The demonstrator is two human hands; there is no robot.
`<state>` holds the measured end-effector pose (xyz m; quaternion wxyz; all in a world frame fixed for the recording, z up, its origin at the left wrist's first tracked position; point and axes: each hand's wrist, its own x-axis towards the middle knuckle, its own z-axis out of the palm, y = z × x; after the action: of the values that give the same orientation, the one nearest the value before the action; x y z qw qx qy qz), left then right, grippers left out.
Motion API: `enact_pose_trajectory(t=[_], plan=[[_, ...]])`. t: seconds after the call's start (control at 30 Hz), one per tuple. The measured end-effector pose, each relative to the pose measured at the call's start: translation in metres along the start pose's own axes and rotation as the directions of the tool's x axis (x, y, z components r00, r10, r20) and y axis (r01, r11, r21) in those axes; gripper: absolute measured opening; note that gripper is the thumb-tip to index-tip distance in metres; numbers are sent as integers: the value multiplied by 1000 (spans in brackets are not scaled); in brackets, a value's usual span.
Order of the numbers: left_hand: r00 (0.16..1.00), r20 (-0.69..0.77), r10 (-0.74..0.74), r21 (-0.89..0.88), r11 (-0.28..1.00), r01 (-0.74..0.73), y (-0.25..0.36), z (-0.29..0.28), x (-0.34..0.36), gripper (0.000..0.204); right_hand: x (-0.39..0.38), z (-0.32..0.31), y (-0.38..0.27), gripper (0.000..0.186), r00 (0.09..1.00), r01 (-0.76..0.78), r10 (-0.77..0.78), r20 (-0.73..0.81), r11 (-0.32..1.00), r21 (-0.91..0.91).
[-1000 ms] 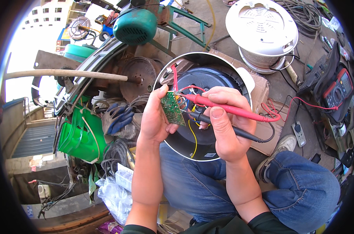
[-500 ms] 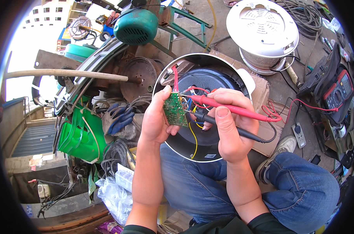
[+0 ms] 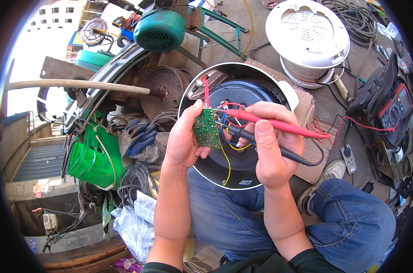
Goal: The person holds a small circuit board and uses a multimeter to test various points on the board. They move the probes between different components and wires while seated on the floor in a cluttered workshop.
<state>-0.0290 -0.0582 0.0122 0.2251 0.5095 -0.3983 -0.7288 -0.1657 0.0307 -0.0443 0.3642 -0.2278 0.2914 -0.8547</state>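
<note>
A green circuit board [image 3: 206,130] is gripped along its left edge by my left hand [image 3: 182,134], thumb at the top corner. Red wires [image 3: 205,88] run up from the board, and a yellow wire [image 3: 228,166] hangs below it. My right hand [image 3: 277,145] holds both test probes together, the red probe [image 3: 270,123] above the black probe [image 3: 279,149]. Their tips point at the board's right part; whether both touch it I cannot make out. Beneath lies an open round appliance housing [image 3: 243,175] with a dark interior, resting by my legs.
A multimeter [image 3: 394,109] sits in a black case at the right, joined to the red lead. The white round appliance base [image 3: 308,27] stands at the back right. A power strip [image 3: 349,159] lies near my shoe [image 3: 334,170]. Left are a green bucket [image 3: 95,154] and gloves [image 3: 138,136].
The probe tips have shifted slightly upward along the board, and the black probe has come closer to the red one. The board is still in my left hand.
</note>
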Motion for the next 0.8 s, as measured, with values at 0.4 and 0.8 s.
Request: enact_pose_trajectory(t=[0.4,0.8], plan=[[1000,4,-3,12,1000,3,0,-1,0,49,-1,0,-2,23,999,-8,6,-41,999,-45],[1000,-13,-22,11,1000,22,0,-1,1,51,-1,-1,-4,23,1000,-6,4,-30,998,-62]])
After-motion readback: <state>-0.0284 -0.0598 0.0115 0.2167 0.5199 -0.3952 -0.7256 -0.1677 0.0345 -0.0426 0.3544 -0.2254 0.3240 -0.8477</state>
